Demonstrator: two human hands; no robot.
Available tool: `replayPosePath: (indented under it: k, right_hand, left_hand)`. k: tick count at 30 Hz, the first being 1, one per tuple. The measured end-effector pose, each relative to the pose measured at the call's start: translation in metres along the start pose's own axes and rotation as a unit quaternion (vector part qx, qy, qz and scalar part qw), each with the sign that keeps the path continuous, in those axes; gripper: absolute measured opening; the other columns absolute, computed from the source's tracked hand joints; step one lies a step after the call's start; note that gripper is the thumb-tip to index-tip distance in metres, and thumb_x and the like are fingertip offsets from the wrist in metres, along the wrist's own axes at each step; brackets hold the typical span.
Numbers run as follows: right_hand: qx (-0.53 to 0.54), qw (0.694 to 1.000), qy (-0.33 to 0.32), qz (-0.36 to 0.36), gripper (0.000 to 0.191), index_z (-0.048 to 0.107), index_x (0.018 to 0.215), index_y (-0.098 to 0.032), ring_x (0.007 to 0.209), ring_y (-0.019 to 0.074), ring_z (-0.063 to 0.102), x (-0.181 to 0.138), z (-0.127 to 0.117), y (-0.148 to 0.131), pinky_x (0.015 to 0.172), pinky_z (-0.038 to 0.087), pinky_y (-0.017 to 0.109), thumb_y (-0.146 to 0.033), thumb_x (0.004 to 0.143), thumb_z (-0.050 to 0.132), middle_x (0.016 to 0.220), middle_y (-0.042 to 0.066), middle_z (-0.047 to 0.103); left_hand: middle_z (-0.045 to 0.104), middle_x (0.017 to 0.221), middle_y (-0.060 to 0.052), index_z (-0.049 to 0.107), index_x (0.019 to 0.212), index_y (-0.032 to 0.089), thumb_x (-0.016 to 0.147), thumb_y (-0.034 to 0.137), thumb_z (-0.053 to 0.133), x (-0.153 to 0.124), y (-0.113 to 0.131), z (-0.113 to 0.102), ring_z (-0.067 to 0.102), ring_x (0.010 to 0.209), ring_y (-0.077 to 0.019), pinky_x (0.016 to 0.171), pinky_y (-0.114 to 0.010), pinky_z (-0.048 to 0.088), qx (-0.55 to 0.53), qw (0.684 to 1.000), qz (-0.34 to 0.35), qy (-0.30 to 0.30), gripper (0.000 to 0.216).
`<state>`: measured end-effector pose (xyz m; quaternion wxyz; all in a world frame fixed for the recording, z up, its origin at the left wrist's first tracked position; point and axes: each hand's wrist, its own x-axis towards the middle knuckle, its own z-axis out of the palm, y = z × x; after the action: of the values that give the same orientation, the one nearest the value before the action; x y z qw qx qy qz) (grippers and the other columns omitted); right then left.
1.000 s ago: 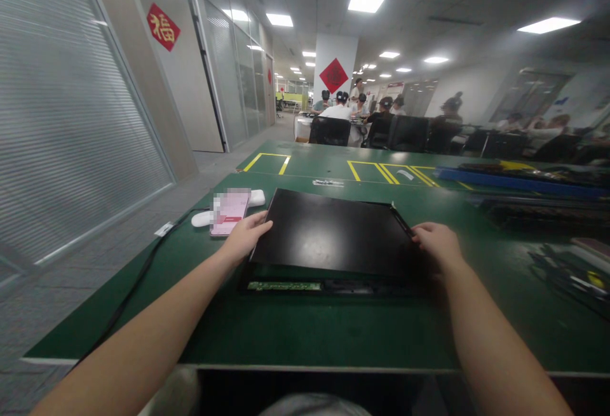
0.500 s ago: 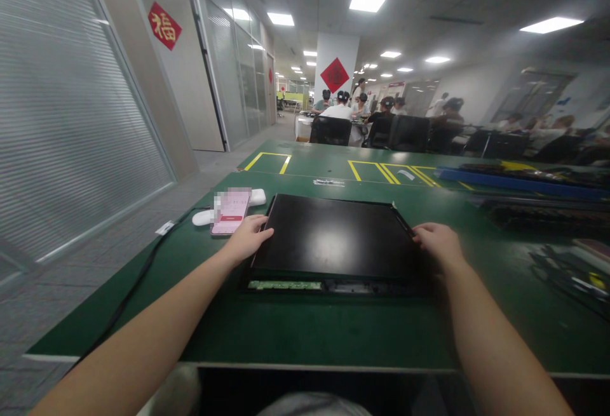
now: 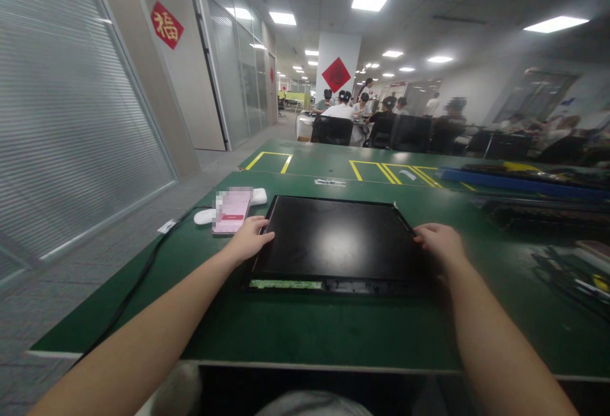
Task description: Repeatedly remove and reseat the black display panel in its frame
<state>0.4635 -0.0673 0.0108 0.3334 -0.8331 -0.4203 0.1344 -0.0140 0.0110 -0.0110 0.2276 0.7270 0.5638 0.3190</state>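
Note:
A flat black LCD screen panel (image 3: 314, 238) lies face up in a thin black frame (image 3: 376, 286), reflecting a ceiling light. Along the near side shows a narrow green circuit board (image 3: 286, 284). My left hand (image 3: 248, 239) grips the left edge, its thumb over the panel's face and its fingers at the side. My right hand (image 3: 441, 243) is closed at the right edge, thumb and forefinger pinching the rim. The other fingers of that hand are partly hidden. Both hands hold the panel close to the green table (image 3: 333, 333).
Left of the panel lie a phone (image 3: 232, 216) and a white object (image 3: 204, 217) beside it. A black cable (image 3: 138, 282) runs down the table's left side. At the right are a blue tray (image 3: 515, 181) and dark cables (image 3: 562, 273). Several people sit beyond the table.
Both hands keep their hold on the panel's side edges. The far edge and rim look slightly more even now, and the view has shifted a little.

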Motion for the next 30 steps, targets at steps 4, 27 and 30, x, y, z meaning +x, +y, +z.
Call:
replayPosePath:
  k: [4,27,30]
  right_hand:
    - [0.011,1.0,-0.002,0.006,0.028,0.075,0.088,-0.018,0.059,0.0183,0.064,0.001,0.0005,0.0014,0.058,0.046,0.029,-0.032,0.073,0.057,0.075,0.007,0.075]
    - [0.024,0.999,0.0,0.025,0.024,0.074,0.084,-0.018,0.054,0.017,0.061,0.0004,0.0004,-0.0008,0.058,0.046,0.03,-0.032,0.072,0.059,0.074,0.007,0.076]
    - [0.026,0.999,0.001,0.031,0.024,0.074,0.084,-0.018,0.056,0.0175,0.062,0.0002,0.0004,-0.0005,0.058,0.046,0.03,-0.032,0.072,0.06,0.075,0.007,0.076]
  left_hand:
    - [0.061,0.135,-0.016,0.075,0.109,0.015,0.069,0.044,0.066,0.0006,-0.0032,0.0002,0.053,0.13,-0.0355,0.112,-0.045,0.038,0.012,1.0,-0.006,-0.004,0.05]
    - [0.056,0.14,-0.018,0.075,0.105,0.013,0.069,0.04,0.066,-0.0015,-0.0006,-0.0012,0.054,0.129,-0.0364,0.111,-0.044,0.041,0.028,0.999,-0.005,-0.024,0.046]
    - [0.055,0.14,-0.018,0.074,0.106,0.013,0.07,0.041,0.065,-0.0016,-0.001,-0.0013,0.054,0.129,-0.0354,0.111,-0.046,0.041,0.037,0.999,0.0,-0.027,0.047]
